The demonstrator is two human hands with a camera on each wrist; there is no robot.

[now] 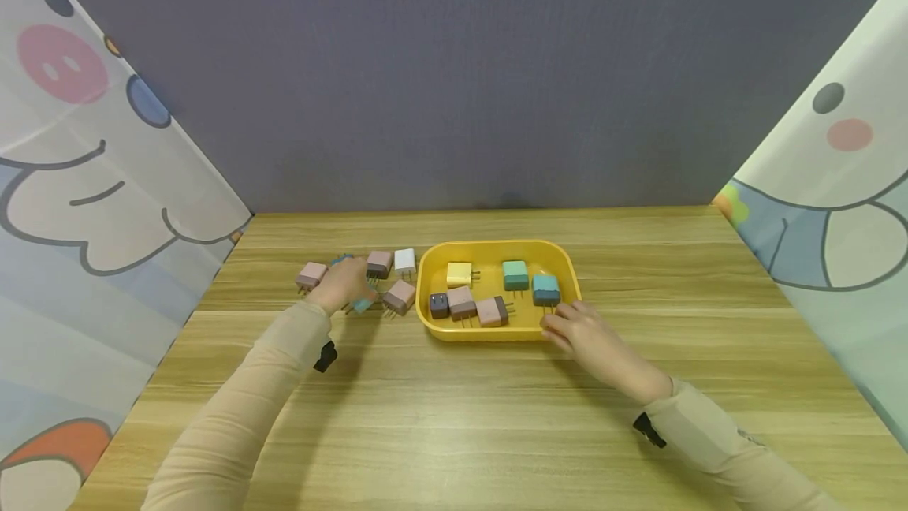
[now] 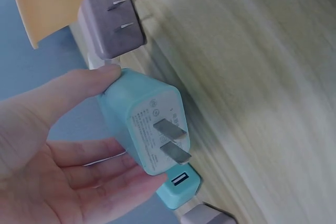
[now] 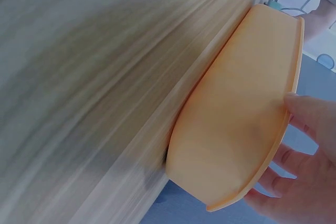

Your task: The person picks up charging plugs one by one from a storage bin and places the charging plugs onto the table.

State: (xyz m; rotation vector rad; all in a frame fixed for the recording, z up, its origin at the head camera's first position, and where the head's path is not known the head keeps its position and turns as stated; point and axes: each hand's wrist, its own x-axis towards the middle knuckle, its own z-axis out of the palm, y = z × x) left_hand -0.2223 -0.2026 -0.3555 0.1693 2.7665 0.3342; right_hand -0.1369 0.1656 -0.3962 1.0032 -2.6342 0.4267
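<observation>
My left hand pinches a teal charger plug between thumb and fingers, left of the yellow tray. Its two flat prongs and printed white face point away from the palm in the left wrist view. Past the fingertips sits a blue-green charger with a USB port. My right hand grips the tray's near right corner, thumb on the outer side and fingers over the rim. In the tray lie a yellow charger, a green one, a blue one and several pink and dark ones.
Around the left hand lie a pink charger, a mauve one, a white one and another pink one. A grey panel stands behind the wooden table. Patterned cloth hangs at both sides.
</observation>
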